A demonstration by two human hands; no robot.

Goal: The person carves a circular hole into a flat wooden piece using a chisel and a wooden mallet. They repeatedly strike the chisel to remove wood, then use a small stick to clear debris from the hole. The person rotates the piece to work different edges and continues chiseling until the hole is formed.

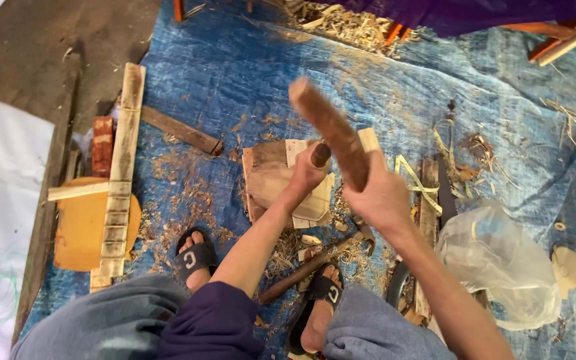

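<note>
The wooden mallet (331, 130), a stout brown club, looks dense, stiff and rough enough not to slip; the right hand (381, 197) is clenched round its lower end, the raised head tilting up and left above the middle of the blue tarp (235, 67). The left hand (305, 177) grips a dark-handled chisel (320, 155) upright on the pale wood blank (271, 180); that blank seems light and splittable, best steadied by its edges; shavings (188, 200) lie around.

Soft even daylight, faint shadows, motion-blurred mallet (330, 132).
</note>
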